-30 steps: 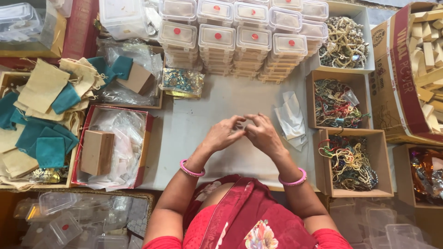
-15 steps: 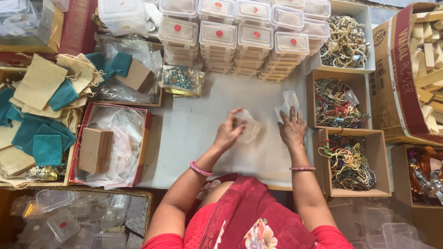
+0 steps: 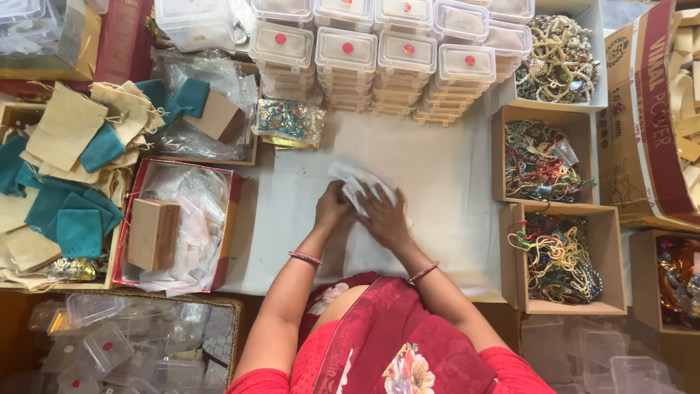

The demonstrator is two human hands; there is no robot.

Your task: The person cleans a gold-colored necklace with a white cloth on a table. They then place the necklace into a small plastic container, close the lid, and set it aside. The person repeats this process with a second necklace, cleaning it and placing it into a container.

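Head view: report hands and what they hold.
Left hand and right hand together on white tissue, mid-table. Grip unclear. Nothing blocking.

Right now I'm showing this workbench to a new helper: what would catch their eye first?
Probably the two hands meeting at the middle of the table: the left hand and right hand press on white tissue paper. Behind them rise stacks of clear lidded boxes with red dots, and at the right two open cardboard boxes hold tangled colourful threads.
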